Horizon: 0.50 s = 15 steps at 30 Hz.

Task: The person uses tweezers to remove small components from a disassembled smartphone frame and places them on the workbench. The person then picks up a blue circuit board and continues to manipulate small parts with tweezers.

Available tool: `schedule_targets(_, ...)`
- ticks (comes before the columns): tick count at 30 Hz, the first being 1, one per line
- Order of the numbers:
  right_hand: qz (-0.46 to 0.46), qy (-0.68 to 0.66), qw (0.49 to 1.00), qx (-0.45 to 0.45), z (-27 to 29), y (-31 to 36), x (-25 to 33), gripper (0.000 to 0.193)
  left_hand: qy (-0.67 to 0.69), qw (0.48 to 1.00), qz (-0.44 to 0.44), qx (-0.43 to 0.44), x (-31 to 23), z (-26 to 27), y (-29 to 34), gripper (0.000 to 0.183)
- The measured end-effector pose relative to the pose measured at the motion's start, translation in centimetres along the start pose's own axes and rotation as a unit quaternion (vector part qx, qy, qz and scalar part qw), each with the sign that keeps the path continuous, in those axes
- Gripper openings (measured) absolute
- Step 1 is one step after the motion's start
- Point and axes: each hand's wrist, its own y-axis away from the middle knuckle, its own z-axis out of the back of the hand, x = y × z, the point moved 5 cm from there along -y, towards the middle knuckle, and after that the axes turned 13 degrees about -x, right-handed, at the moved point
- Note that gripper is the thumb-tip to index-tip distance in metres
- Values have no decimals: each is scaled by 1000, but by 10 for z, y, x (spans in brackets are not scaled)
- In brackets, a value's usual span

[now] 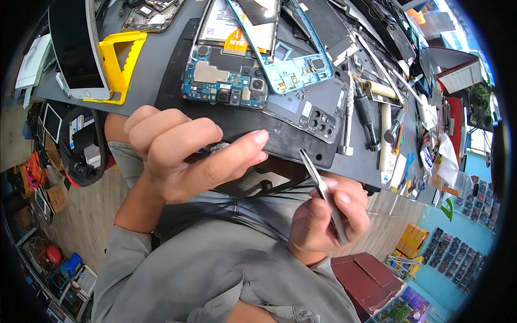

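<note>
My right hand [331,215] grips a pair of metal tweezers [322,188], their tips pointing up and left over the front edge of the black mat [226,119]. Over the same edge, further left, is my left hand [183,153], with thumb and forefinger together and the other fingers curled. A tiny shiny bit [273,130] shows at the fingertips; whether they hold it is unclear. Just beyond lies an opened phone with a blue circuit board [223,78] and a battery [218,24]. A light blue phone frame [301,78] rests tilted across its right side.
A grey panel with a camera-hole cover [321,125] lies right of the phone. Further right are screwdrivers [367,121] and brushes. On the left, a white phone [81,48] leans on a yellow stand [126,64]. A dark red box [366,280] stands below right.
</note>
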Motion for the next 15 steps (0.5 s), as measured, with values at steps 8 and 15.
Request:
schedule_targets(8,35,14,999,34,-22,-9,1,48,-1,999,-10,-38,0,-2,2,20)
schedule_targets(15,46,51,996,52,-28,-10,3,50,4,999,-3,-45,-1,-3,5,20)
